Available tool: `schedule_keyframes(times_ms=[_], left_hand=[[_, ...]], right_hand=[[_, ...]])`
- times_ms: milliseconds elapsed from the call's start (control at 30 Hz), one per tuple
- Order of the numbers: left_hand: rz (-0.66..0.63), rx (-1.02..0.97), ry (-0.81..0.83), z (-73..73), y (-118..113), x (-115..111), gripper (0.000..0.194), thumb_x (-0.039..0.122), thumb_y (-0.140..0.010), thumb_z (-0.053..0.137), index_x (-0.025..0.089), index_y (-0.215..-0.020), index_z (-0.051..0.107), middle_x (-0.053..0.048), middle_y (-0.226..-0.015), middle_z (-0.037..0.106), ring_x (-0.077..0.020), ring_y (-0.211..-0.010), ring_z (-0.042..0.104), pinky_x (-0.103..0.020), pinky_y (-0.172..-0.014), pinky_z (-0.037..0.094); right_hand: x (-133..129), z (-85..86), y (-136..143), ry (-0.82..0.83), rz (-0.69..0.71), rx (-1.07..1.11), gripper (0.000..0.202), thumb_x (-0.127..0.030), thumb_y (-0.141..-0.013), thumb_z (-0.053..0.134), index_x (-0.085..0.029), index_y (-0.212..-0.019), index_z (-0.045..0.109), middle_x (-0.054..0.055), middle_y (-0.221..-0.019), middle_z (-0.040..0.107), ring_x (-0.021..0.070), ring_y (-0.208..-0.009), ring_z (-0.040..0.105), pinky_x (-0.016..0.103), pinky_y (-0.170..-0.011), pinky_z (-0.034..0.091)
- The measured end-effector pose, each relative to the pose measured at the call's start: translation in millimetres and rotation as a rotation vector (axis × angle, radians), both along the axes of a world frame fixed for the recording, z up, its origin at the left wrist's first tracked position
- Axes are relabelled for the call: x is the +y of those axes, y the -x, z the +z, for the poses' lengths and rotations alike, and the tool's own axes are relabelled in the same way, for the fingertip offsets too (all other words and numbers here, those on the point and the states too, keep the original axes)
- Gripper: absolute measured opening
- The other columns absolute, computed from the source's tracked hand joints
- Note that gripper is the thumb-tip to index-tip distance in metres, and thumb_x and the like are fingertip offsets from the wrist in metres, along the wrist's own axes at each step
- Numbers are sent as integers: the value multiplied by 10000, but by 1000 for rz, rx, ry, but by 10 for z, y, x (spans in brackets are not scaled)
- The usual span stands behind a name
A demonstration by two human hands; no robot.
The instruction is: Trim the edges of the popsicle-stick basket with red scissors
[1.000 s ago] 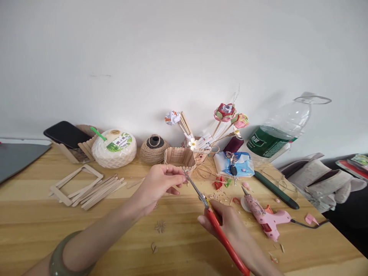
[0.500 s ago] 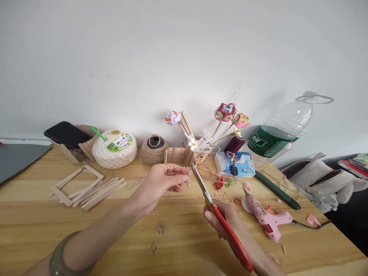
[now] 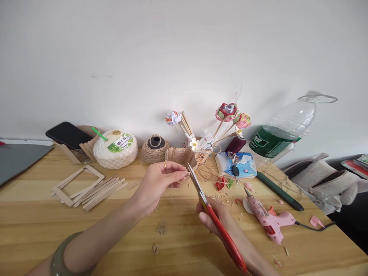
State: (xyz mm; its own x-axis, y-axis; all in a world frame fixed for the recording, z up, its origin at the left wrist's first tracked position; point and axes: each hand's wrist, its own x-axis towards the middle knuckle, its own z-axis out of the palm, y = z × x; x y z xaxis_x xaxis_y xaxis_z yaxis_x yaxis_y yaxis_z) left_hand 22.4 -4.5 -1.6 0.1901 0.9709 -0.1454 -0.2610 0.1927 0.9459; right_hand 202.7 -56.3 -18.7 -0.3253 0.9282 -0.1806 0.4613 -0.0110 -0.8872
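On the wooden table (image 3: pixel 57 226), right hand (image 3: pixel 221 222) fingers grip scissors (image 3: pixel 214 220); left hand (image 3: pixel 161 182) fingers seemingly pinch something.

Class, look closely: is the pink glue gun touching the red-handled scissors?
Apart. The head view shows the pink glue gun lying on the table, with bare wood plainly visible between it and the red-handled scissors held in the right hand.

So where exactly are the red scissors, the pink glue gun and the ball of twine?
red scissors (image 3: pixel 218 226): head view, on the red handle in the right hand.
pink glue gun (image 3: pixel 266 216): head view, on the pink body lying on the table.
ball of twine (image 3: pixel 155 149): head view, on its wound side, by the wall.
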Motion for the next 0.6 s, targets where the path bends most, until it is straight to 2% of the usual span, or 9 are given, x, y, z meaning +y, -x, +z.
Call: schedule_keyframes(times_ms=[267, 600], left_hand=[[47, 55, -20, 48, -27, -22, 115, 211, -645, 695, 138, -713, 638, -13, -685, 652, -108, -677, 583, -223, -622, 466], [53, 111, -65, 51, -13, 6, 185, 175, -620, 683, 159, -665, 504, 13, -665, 630, -107, -626, 579, -240, -610, 456]], right_hand=[[18, 9, 30, 15, 14, -39, 510, -689, -719, 458, -180, -702, 438, -15, -663, 399, 144, -627, 359, 254, -565, 296], [20, 46, 24, 0, 18, -63, 527, -710, -726, 419, -184, -699, 455, -5, -674, 436, 155, -639, 401, 267, -581, 339]])
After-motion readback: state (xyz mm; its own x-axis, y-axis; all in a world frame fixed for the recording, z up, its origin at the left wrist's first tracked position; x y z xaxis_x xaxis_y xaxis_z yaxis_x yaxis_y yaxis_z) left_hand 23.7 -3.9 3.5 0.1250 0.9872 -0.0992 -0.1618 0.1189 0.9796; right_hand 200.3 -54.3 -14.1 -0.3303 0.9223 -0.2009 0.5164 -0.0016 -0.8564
